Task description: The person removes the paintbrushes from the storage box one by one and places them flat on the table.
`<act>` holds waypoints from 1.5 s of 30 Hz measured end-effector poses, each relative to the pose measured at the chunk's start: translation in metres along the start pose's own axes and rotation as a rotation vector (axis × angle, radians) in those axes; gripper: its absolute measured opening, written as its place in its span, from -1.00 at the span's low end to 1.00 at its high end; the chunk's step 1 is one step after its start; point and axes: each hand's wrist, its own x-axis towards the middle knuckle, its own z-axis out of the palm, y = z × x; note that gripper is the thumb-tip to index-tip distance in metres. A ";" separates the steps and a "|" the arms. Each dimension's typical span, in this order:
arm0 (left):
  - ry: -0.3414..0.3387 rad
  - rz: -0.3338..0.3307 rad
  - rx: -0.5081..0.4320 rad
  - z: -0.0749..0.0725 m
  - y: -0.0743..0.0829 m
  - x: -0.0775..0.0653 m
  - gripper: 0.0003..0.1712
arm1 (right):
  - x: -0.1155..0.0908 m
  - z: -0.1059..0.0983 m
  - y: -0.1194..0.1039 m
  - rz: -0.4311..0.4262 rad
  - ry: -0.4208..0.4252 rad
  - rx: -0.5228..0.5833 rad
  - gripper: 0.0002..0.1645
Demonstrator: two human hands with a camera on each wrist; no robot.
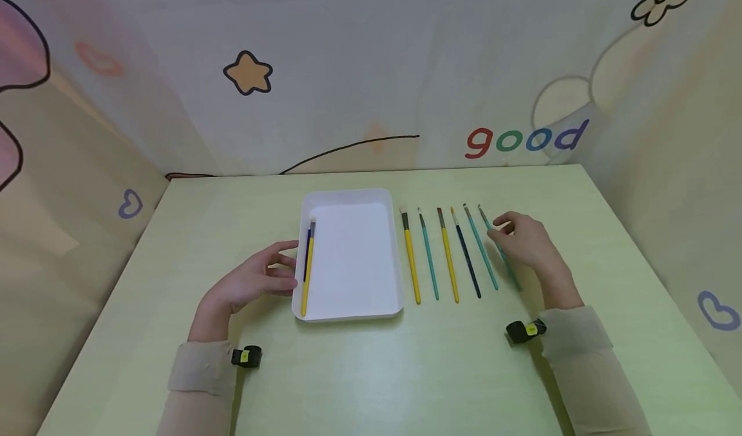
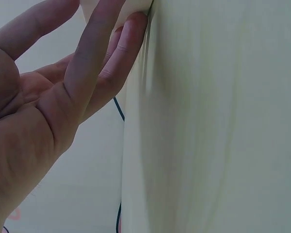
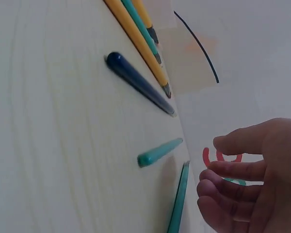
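Observation:
My left hand (image 1: 252, 281) is at the left side of a white tray (image 1: 350, 262), with spread fingers right at its outer wall; the left wrist view shows fingertips against that wall. Along the tray's left inner side lie a yellow-handled paintbrush (image 1: 310, 268) and a dark blue one (image 1: 306, 249). My right hand (image 1: 524, 239) hovers above the rightmost teal paintbrush (image 1: 507, 265), covering part of it in the head view. Nothing shows between its loosely bent fingers (image 3: 237, 170) in the right wrist view. Just left of it lies another teal paintbrush (image 1: 480, 246).
Further paintbrushes lie in a row right of the tray: a thick yellow one (image 1: 411, 255), a teal one (image 1: 429, 255), a thinner yellow one (image 1: 448, 255) and a dark blue one (image 1: 467, 259). A patterned cloth (image 1: 348, 69) stands behind the pale table (image 1: 371, 371).

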 end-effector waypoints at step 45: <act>-0.015 -0.003 -0.005 -0.005 -0.001 0.004 -0.12 | -0.010 0.152 -0.194 0.099 -0.666 1.088 -0.41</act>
